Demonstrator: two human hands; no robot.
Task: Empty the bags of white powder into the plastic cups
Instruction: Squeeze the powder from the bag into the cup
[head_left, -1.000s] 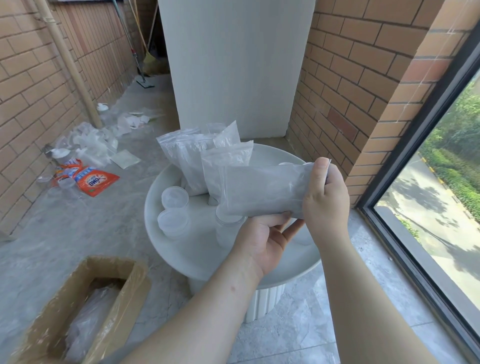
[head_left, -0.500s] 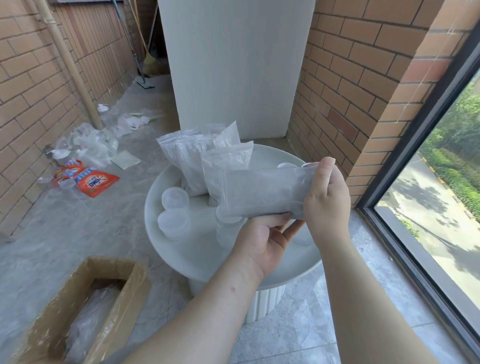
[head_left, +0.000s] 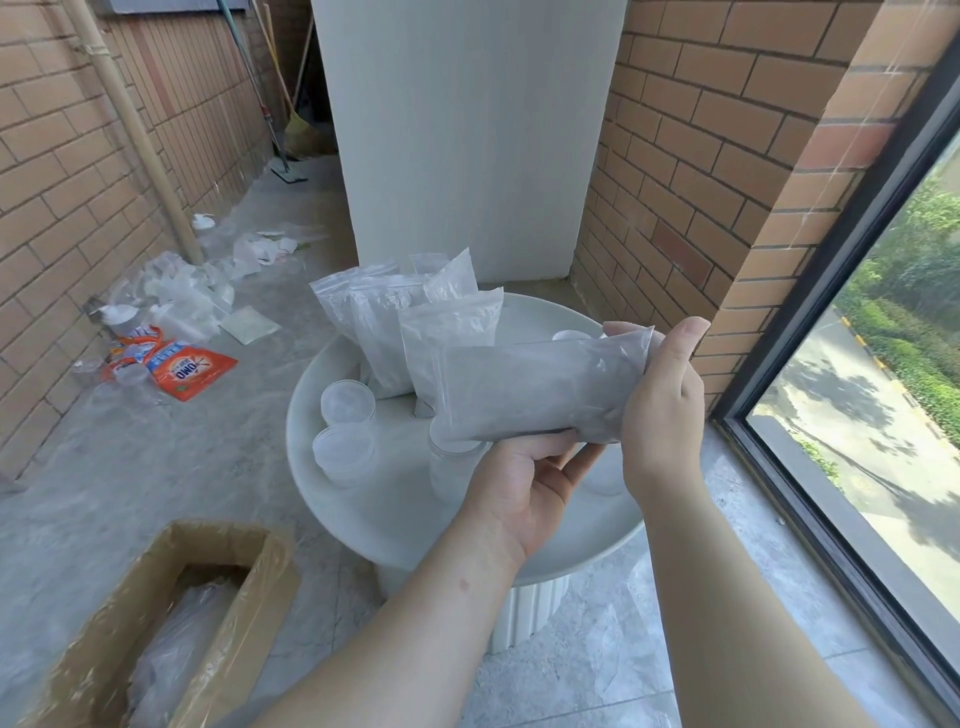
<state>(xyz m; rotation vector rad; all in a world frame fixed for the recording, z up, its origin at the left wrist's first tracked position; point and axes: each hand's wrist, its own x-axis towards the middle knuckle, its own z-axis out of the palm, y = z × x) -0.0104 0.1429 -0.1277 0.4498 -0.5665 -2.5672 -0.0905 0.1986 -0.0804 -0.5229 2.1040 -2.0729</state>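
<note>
From the head camera, we held a bag of white powder (head_left: 535, 389) on its side above the round white table (head_left: 405, 499).

**What could go wrong.** We judged spilling the main hazard. The bag lay nearly level, and we could not tell whether its seal was open. If the end gave way at that angle, powder would likely run over the fingers and tabletop instead of into a cup. The bag's free left end hung just above one plastic cup (head_left: 454, 457). A careless swing there could tip that light cup, or its two neighbours (head_left: 345, 426) farther left. The other bags (head_left: 415, 327) stood crowded just behind. A wide tilt might knock them over too.

**The grip.** Both hands were grasping the bag.
- Our right hand (head_left: 660, 410) was wrapped round its right end, thumb raised in front and a fingertip showing past the top edge.
- Our left hand (head_left: 519, 493) was palm-up beneath the lower edge, right of the bag's middle, with fingers curled behind the plastic.

**Where the bag lay relative to the grip.** It reached leftward from the right fist, across the left hand's fingers. Its left half jutted past both hands with nothing under it, over the table and clear of its surface.
</note>
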